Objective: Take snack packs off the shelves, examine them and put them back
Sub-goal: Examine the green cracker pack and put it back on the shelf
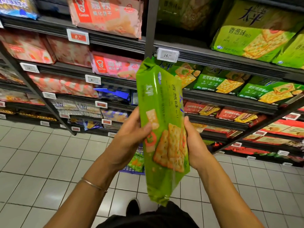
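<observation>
Gripping the upright green cracker pack [162, 99], the hands [130, 139] [195, 145] flank its sides.

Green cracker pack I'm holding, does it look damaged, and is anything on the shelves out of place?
The green pack, held on end by the left hand and right hand, shows no tear or spill. On the top shelf, one pink pack juts over the shelf edge; otherwise nothing stands out.
</observation>
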